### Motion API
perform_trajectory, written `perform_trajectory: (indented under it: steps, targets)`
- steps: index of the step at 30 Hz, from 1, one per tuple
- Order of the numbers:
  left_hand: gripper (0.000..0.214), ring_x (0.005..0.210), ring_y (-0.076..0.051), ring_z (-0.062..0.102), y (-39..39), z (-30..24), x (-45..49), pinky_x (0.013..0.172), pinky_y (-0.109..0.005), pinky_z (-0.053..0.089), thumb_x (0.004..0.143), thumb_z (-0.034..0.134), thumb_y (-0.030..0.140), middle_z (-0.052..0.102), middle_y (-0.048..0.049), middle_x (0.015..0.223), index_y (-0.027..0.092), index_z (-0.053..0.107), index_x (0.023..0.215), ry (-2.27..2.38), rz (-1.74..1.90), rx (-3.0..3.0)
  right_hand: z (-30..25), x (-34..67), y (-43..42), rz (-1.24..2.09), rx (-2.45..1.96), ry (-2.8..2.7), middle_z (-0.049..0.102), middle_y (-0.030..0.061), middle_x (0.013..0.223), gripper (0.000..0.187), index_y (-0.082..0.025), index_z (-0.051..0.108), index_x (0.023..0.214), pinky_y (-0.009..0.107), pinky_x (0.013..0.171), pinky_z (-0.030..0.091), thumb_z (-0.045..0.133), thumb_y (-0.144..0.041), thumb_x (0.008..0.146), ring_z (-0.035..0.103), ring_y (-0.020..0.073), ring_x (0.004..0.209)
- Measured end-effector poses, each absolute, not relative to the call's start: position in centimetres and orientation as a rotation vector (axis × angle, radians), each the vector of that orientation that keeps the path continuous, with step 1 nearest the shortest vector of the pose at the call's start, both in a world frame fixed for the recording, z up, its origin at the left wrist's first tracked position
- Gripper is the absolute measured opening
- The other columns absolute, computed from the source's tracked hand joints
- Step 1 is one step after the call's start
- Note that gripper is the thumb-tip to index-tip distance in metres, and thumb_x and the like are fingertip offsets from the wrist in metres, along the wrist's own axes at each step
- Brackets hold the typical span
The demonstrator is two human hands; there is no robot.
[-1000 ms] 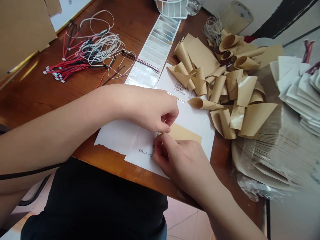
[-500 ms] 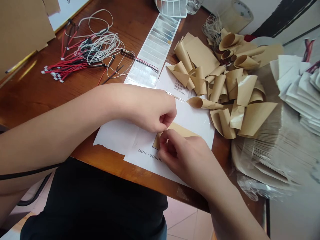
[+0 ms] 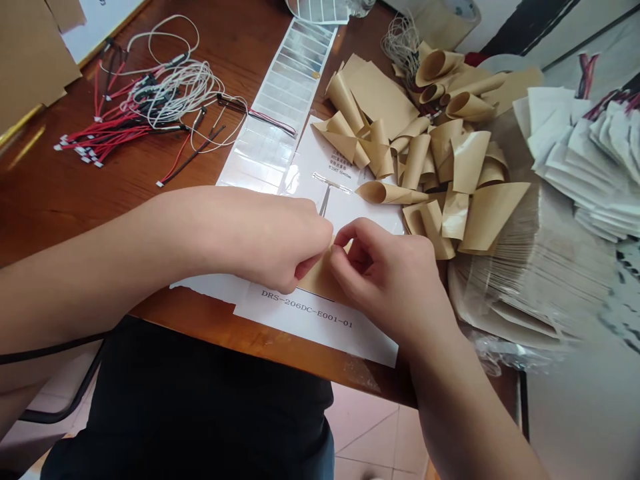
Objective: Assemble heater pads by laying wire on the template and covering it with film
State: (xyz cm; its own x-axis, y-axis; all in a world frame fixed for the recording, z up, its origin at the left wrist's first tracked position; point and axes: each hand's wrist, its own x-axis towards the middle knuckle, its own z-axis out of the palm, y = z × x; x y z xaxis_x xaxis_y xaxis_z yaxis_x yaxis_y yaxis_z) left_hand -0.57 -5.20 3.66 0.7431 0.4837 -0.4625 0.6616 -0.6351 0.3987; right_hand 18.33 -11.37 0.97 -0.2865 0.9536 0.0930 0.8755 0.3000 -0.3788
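Observation:
A flat tan piece of paper [image 3: 326,279] lies on a white printed sheet [image 3: 280,319] near the table's front edge. My left hand [image 3: 273,230] is closed at the left part of the tan piece, with its fingers curled down. Whatever its fingertips grip is hidden beneath them. Over the right part of that piece, my right hand [image 3: 383,273] has thumb and index finger pinched together. I cannot make out what, if anything, is between them. The fingertips of both hands are close together. Printed lettering on the sheet shows below them.
Curled tan backing papers [image 3: 415,160] are heaped beyond my right hand. Red and white wires [image 3: 170,100] lie at the back left. A strip of silvery labels [image 3: 270,120] runs away from me. Stacked card pieces [image 3: 525,273] in clear plastic and white pouches [image 3: 575,153] are at right.
The camera view has shifted slightly. My right hand has moved away from me and to the right, uncovering the printed lettering. My left hand's fingers now point further down, nearer the lettering.

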Motion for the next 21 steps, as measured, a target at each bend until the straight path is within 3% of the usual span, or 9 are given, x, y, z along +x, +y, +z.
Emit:
perform_trajectory:
  steps: [21]
  targets:
    - [0.013,0.048,-0.013,0.049,-4.88,3.51,-0.37,0.051,-0.031,0.031,0.072,0.059,0.025,0.066,-0.0022,0.067,0.024,0.071,0.069,0.842,-0.470,2.395,0.77,18.39,-10.97,0.447,-1.709,-2.229,0.056,-0.0035,0.055,0.009,-0.023,0.051,0.072,0.026,0.056,0.030,0.055,-0.022,0.080,0.046,0.0125,0.050]
